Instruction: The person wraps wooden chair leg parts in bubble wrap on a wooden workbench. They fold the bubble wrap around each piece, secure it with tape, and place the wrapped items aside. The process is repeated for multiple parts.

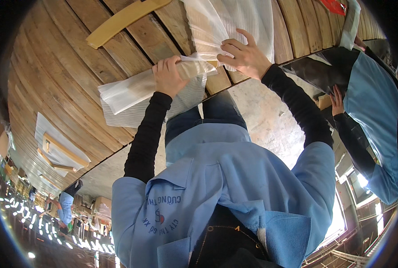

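My left hand [168, 77] is closed over a long wooden piece wrapped in white foam sheet [129, 90], pressing it down on the slatted wooden table. A yellowish wood tone shows through the wrap near my fingers. Under the bundle lies another layer of foam [154, 107], hanging over the table edge. My right hand [246, 57] rests with fingers spread on a loose white foam sheet [252, 22], just right of the bundle's end. Its fingertips touch the sheet.
A curved bare wooden piece [123, 24] lies farther back on the slatted table [60, 80]. At left, wooden parts [65, 149] sit on another foam sheet. A co-worker in blue [373, 89] stands close on the right, near a red item [333, 6]. Another person [66, 207] is far left.
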Available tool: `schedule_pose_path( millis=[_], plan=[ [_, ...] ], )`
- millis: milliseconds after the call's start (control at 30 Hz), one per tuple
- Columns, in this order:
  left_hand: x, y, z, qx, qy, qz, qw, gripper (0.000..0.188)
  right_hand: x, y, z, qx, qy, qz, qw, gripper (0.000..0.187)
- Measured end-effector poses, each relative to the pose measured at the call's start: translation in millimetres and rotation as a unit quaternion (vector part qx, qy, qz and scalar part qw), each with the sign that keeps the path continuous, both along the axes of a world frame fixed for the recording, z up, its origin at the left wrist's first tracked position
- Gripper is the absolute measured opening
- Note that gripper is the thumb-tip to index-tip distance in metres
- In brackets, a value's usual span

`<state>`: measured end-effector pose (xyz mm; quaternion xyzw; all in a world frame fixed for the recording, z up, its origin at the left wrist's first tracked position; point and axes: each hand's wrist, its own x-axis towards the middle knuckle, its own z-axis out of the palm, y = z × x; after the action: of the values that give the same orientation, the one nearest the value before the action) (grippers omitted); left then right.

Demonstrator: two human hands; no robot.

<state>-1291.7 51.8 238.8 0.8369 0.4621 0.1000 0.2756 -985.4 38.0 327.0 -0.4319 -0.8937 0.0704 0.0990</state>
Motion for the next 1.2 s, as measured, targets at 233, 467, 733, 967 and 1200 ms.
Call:
schedule_pose_path(
  millis=[233, 467, 733, 967, 1200],
  plan=[
    [15, 10, 24, -0.062, 0.116, -0.037, 0.991, 0.103, 2, -38, -40, -0.092, 0.018, -0.052, 0.994, 0.036],
    [16, -3, 28, 0.037, 0.109, -0.082, 0.990, 0.086, 8, -65, -70, -0.045, 0.058, -0.069, 0.995, 0.057],
    [26, -35, 16, 0.134, 0.128, -0.239, 0.953, 0.065, 11, -68, -90, -0.048, 0.068, -0.055, 0.995, 0.050],
    [75, -50, 45, 0.132, 0.229, -0.192, 0.945, 0.074, -19, 7, -63, 0.030, 0.108, -0.310, 0.944, 0.040],
    [85, -60, 48, 0.127, 0.295, -0.170, 0.932, 0.074, -21, 223, -88, 0.132, 0.109, -0.496, 0.851, 0.050]
  ],
)
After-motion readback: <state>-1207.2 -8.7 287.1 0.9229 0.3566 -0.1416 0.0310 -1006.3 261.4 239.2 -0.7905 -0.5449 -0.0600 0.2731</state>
